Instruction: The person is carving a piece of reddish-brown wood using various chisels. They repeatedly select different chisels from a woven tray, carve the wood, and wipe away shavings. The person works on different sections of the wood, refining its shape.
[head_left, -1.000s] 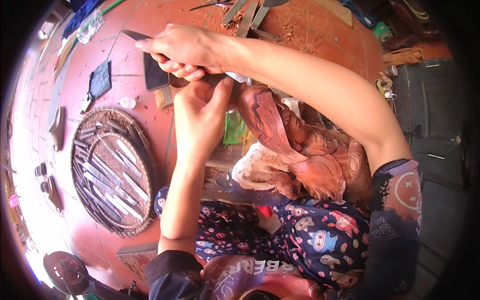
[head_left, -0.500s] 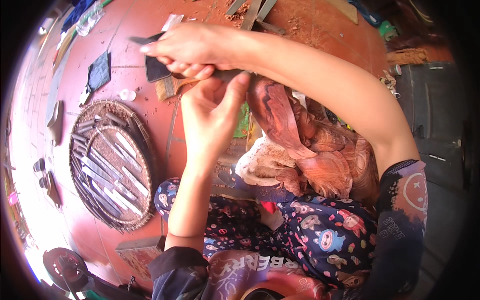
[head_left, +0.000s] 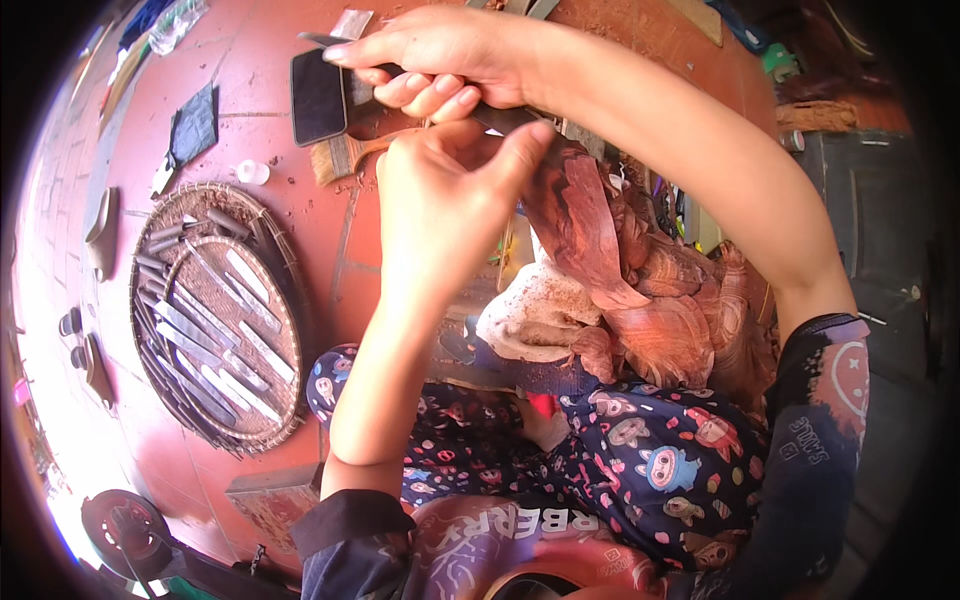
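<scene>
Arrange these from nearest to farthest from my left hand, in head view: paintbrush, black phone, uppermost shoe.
1. Paintbrush: just left of your left hand.
2. Black phone: just above the paintbrush.
3. Uppermost shoe: near the picture's left edge.

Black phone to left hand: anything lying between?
Yes, in the head view: a flat brush lies on the red floor tiles between the black phone and the left hand; its handle's end is hidden.

From my console I had a passable strip of floor (head_left: 338,250) between the right rim of the woven basket (head_left: 192,203) and the left forearm (head_left: 375,390). Past its upper end the brush (head_left: 340,158) and phone (head_left: 318,97) blocked me; carved wood (head_left: 665,335) barred the forearm's right.
</scene>
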